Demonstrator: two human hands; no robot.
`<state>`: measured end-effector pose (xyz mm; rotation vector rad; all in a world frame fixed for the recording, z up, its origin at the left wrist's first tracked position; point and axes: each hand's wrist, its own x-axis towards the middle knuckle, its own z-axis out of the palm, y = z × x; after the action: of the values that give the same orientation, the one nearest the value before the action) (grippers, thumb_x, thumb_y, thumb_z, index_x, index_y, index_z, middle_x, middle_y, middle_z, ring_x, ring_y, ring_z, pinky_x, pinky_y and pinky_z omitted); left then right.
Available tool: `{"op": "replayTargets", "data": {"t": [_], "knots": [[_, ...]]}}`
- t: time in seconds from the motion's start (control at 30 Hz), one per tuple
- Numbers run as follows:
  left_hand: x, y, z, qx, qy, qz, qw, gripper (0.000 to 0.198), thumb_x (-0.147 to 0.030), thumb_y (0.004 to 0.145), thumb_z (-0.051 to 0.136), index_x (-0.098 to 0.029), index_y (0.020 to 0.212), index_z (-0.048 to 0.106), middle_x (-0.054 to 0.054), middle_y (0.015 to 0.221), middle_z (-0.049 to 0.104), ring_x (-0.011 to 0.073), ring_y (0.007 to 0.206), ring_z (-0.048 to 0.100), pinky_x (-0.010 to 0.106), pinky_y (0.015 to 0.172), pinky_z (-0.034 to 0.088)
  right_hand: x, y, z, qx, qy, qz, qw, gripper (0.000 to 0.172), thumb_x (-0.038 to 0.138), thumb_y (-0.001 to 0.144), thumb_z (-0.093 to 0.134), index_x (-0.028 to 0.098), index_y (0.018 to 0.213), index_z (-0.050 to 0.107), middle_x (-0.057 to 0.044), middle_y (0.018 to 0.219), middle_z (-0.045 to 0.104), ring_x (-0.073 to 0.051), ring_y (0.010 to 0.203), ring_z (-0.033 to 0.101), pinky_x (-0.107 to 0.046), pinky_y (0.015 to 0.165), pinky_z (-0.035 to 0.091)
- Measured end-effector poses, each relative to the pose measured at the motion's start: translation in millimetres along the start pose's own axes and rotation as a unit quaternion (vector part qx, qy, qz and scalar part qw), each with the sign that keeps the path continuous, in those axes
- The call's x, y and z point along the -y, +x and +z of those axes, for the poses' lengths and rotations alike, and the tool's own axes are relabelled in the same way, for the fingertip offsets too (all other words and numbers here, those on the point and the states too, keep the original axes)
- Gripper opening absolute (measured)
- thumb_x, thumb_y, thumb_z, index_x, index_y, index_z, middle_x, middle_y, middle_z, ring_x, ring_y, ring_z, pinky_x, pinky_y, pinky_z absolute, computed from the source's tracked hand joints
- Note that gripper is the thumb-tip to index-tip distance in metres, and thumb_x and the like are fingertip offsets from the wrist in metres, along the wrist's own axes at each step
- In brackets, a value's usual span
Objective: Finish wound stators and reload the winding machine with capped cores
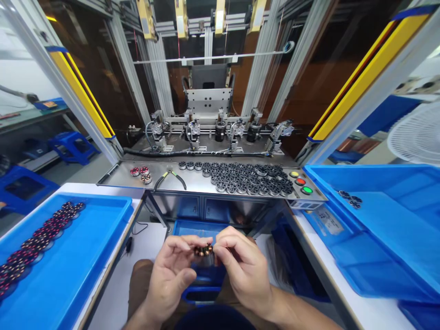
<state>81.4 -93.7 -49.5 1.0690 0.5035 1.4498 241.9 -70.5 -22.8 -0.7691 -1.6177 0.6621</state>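
At the lower centre of the frame, the left hand (172, 268) holds a small copper-wound part (205, 250), its fingers closed on the rim from the left. The part is round and knobbly, with glossy coils set about its edge. The right hand (244, 270) is just beside it, thumb and forefinger drawn together tip to tip at the part's right edge; whatever lies between those tips is too fine to make out.

Across the middle of the frame runs a smooth steel tabletop (201, 183), dully reflective. On its right half sit dark ringed parts (245, 178) with silvery sides and spoked tops — packed close, some seemingly stacked. Pliers (179, 180) with slim dark handles, yellow-green near the pivot, lie splayed to the left of them, and further left stand three wound parts (145, 178), two reddish and one coppery. Round plastic buttons (300, 182) in yellow, red and green line the right end.

At the lower left, a glossy blue plastic tray (96, 238) carries a slanting band of red and copper wound pieces (39, 243). At the right, another blue tray (385, 220) — deep-walled and smooth — holds a few dark spoked rings (351, 199) near its upper left corner.
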Motion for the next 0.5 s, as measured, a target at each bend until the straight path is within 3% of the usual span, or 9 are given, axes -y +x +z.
{"op": "replayTargets", "data": {"t": [0.07, 0.13, 0.2, 0.3, 0.4, 0.5], "knots": [[-2.0, 0.4, 2.0, -0.016, -0.018, 0.002, 1.000, 0.035, -0.033, 0.076, 0.079, -0.032, 0.106, 0.061, 0.000, 0.107, 0.073, 0.0227, 0.120, 0.061, 0.034, 0.100, 0.048, -0.5, 0.2, -1.7, 0.011, -0.001, -0.030, 0.999, 0.019, 0.013, 0.093, 0.054, 0.018, 0.075, 0.058, -0.001, 0.065, 0.059, -0.014, 0.062, 0.059, -0.026, 0.056, 0.049], [-2.5, 0.7, 4.0, -0.032, -0.021, -0.030, 0.999, 0.047, -0.043, 0.069, 0.082, -0.028, 0.108, 0.061, 0.003, 0.110, 0.072, 0.0230, 0.118, 0.062, 0.031, 0.098, 0.049, -0.3, -0.2, -5.3, 0.029, -0.013, -0.072, 0.997, 0.015, 0.013, 0.093, 0.053, 0.018, 0.081, 0.060, -0.003, 0.068, 0.062, -0.015, 0.065, 0.061, -0.027, 0.058, 0.051], [-0.8, 0.2, 5.6, -0.011, -0.026, -0.104, 0.994, 0.050, -0.052, 0.069, 0.080, -0.021, 0.103, 0.061, 0.005, 0.098, 0.072, 0.0189, 0.095, 0.070, 0.024, 0.079, 0.055, 0.6, -0.6, -9.7, 0.044, -0.028, -0.107, 0.993, 0.013, 0.013, 0.093, 0.053, 0.018, 0.084, 0.061, -0.004, 0.072, 0.064, -0.016, 0.068, 0.063, -0.026, 0.059, 0.052], [3.6, -2.2, 7.8, 0.030, -0.044, -0.172, 0.984, 0.035, -0.047, 0.078, 0.074, -0.019, 0.094, 0.059, 0.000, 0.072, 0.069, 0.0115, 0.058, 0.067, 0.017, 0.052, 0.050, 2.7, -1.4, -13.6, 0.050, -0.043, -0.120, 0.991, 0.013, 0.014, 0.093, 0.054, 0.018, 0.084, 0.062, -0.004, 0.072, 0.064, -0.015, 0.068, 0.064, -0.025, 0.059, 0.052], [5.3, -4.1, 10.7, -0.004, -0.003, -0.133, 0.991, 0.028, -0.037, 0.081, 0.074, -0.022, 0.098, 0.059, 0.000, 0.078, 0.070, 0.0138, 0.063, 0.070, 0.020, 0.057, 0.054, 4.5, -3.5, -11.3, 0.023, -0.027, -0.080, 0.996, 0.015, 0.015, 0.093, 0.053, 0.019, 0.082, 0.062, -0.002, 0.068, 0.062, -0.015, 0.064, 0.060, -0.026, 0.058, 0.050], [5.0, -3.7, 12.9, -0.052, 0.085, -0.040, 0.994, 0.029, -0.031, 0.075, 0.080, -0.024, 0.099, 0.064, 0.001, 0.091, 0.071, 0.0145, 0.074, 0.072, 0.022, 0.068, 0.058, 3.7, -8.0, -4.2, -0.011, 0.038, 0.026, 0.999, 0.023, 0.022, 0.094, 0.055, 0.018, 0.072, 0.060, -0.001, 0.065, 0.058, -0.015, 0.062, 0.056, -0.027, 0.058, 0.047]]}}
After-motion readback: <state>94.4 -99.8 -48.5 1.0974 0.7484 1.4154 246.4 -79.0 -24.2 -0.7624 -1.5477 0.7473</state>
